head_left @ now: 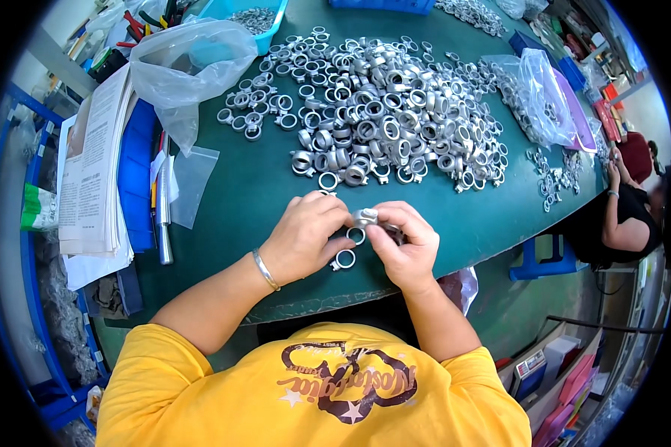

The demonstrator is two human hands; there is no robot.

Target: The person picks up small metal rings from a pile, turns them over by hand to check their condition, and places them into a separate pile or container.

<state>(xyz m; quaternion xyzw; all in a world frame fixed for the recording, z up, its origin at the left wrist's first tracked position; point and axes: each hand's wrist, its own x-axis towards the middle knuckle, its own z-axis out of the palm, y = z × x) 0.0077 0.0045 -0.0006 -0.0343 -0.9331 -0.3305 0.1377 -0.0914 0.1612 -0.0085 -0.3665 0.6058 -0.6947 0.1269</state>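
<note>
A silver-grey metal ring clamp (364, 217) with a small raised lug is at the centre, just above the green bench (276, 179). The right hand (410, 246) holds it narrowly between thumb and index fingers; another metal piece is partly hidden under this hand. The left hand (306, 232) has its fingers bent close to the clamp at nine o'clock; whether they grip it, I cannot tell.

Near the clamp, at seven o'clock, a loose round silver ring (343, 259) lies flat on the bench. At twelve to one o'clock, well apart, there is a large heap of similar silver metal rings (395, 112). A light-blue plastic tray (279, 22) with small metal parts stands at eleven o'clock, and a crumpled clear plastic bag (194, 67) is nearer, between ten and eleven. At three o'clock, another person in dark clothes (634, 231) sits beside the bench.
</note>
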